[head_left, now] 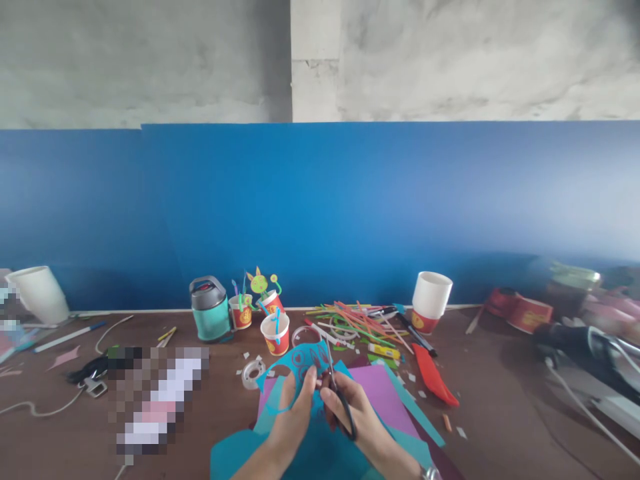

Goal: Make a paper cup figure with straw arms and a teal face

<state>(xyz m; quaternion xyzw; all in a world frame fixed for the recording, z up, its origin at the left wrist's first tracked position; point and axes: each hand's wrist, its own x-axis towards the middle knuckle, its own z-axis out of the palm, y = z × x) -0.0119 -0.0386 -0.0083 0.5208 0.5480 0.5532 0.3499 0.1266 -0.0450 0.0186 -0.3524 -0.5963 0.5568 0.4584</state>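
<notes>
In my left hand is a blue paper sheet with shapes drawn on it in dark line and a curved piece cut out. My right hand is closed around the black handles of a pair of scissors. Their blades point up and away from me, along the right end of the blue sheet. Both hands are close together above several loose sheets, among them a purple sheet and a teal sheet. Some fingertips are hidden behind the paper and the scissors.
Behind my hands stand decorated paper cups, a turquoise flask and a pile of coloured sticks. A tape roll lies left. To the right are stacked cups, a glue stick and a red object. A blue partition closes off the back.
</notes>
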